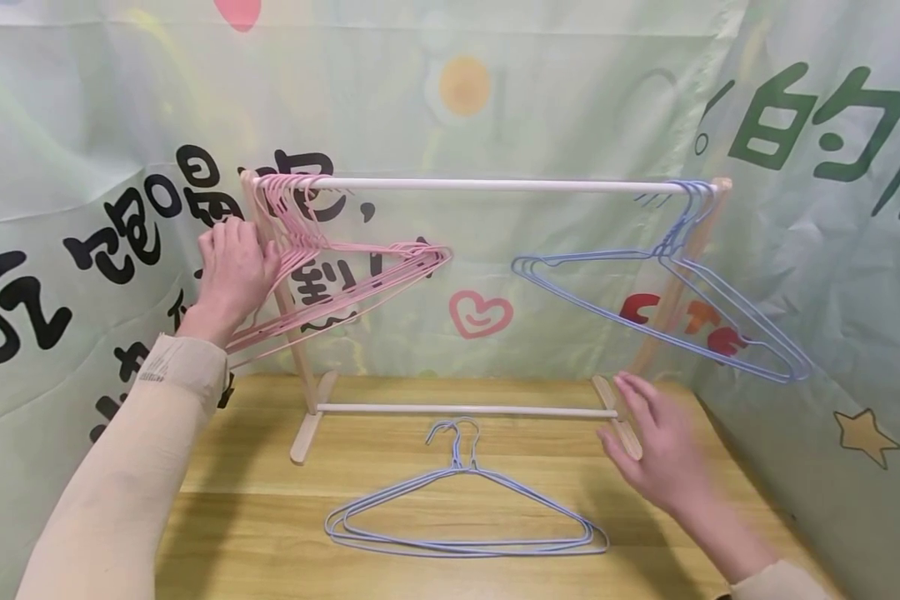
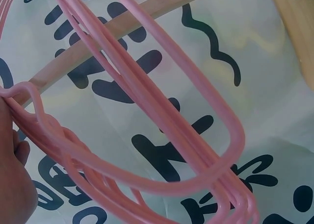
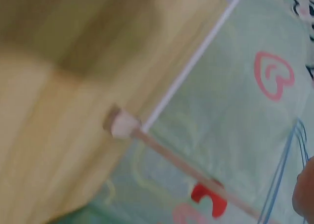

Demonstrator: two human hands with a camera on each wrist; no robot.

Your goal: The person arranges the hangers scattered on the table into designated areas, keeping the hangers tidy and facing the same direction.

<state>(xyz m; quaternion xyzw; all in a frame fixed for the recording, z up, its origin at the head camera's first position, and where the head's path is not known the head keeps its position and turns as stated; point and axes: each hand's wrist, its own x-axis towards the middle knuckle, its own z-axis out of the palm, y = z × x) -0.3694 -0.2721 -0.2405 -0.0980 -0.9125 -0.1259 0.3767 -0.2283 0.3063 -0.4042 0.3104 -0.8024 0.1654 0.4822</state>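
A bunch of pink wire hangers (image 1: 420,250) hangs at the left end of the white rod (image 1: 487,185). My left hand (image 1: 232,271) grips their near shoulders beside the rack's left post; in the left wrist view the pink hangers (image 2: 147,104) run out from the hand at the left edge. My right hand (image 1: 663,450), a little blurred, is held over the right side of the table with thumb and fingers apart and nothing between them. Several blue wire hangers (image 1: 671,250) hang at the rod's right end. More blue hangers (image 1: 457,546) lie stacked on the table, hooks pointing away from me.
The wooden rack stands on two feet, left foot (image 1: 303,437) and right foot (image 1: 603,392), joined by a low white bar (image 1: 465,409). Beneath is a wood-grain table (image 1: 270,517). A printed cloth (image 1: 570,100) hangs behind and along both sides.
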